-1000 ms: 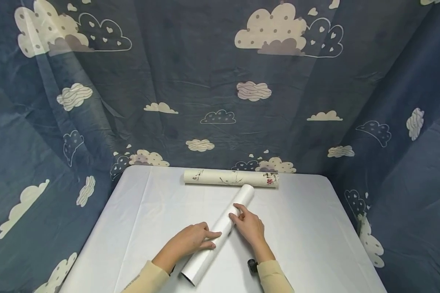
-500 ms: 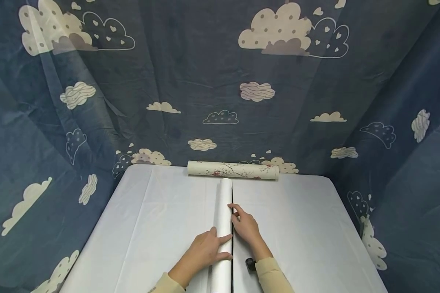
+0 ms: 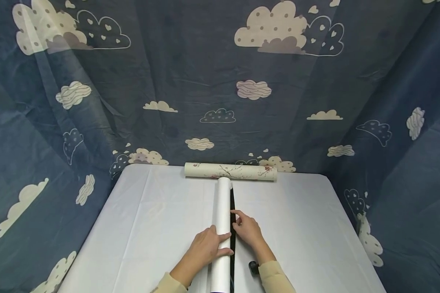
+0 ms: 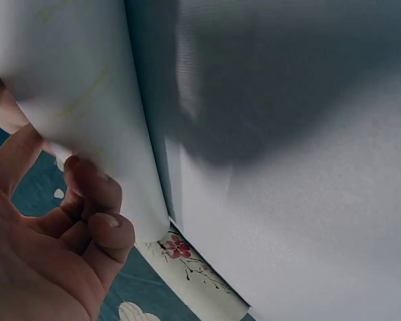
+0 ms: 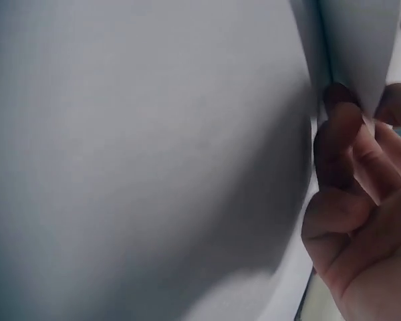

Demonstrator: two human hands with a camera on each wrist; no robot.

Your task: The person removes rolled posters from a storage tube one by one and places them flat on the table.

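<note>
A white paper roll [image 3: 223,203] lies lengthwise on the table, its far end close to a cream roll with a floral print [image 3: 242,171]. My left hand [image 3: 204,246] holds the white roll from the left, its thumb and forefinger across the top. In the left wrist view, faint yellowish lines run over the white roll [image 4: 87,87] and the other fingers curl beside it. My right hand [image 3: 251,232] pinches the roll's loose edge on the right. Along that side shows a black strip [image 3: 232,244]. The right wrist view shows thumb and fingers at the raised edge [image 5: 364,60].
A white cloth covers the table [image 3: 289,228]. Dark blue curtains with cloud prints [image 3: 190,73] hang behind it and on both sides. A small black device [image 3: 254,267] sits at my right wrist.
The white roll has turned from a diagonal to nearly straight ahead. The black strip on its right has appeared and widened. The floral roll has shifted slightly back and rolled over.
</note>
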